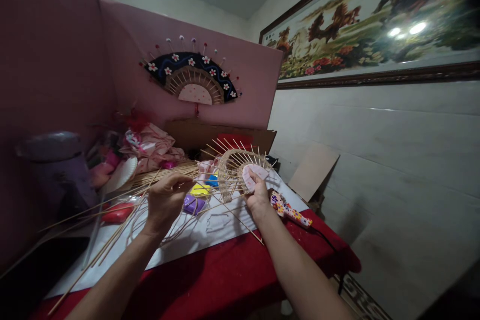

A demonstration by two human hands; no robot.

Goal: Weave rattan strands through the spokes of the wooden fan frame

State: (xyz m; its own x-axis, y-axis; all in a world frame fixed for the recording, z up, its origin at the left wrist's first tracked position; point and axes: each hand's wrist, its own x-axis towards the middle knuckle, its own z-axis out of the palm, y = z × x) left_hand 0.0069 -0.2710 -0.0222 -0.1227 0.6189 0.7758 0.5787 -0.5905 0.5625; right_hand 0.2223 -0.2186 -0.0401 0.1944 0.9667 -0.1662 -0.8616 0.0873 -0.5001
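My right hand (258,197) grips a small fan frame made of thin sticks and woven twine (226,175), thumb pressed on its pale half-round base (254,176). The sticks spread out past the curved twine band. To the left of the frame, my left hand (168,197) is closed, thumb and fingertips pinched together near the tips of the left-hand sticks. What sits in that pinch is too fine to make out. Purple (194,204) and yellow (200,190) packets lie between the hands. Loose cord (176,232) trails below the left hand.
A flower-patterned glue gun (290,210) lies right of the frame on the red cloth (225,280). Long thin sticks (112,240) and a red packet (118,212) are at left. A finished decorated fan (195,77) hangs on the pink panel behind.
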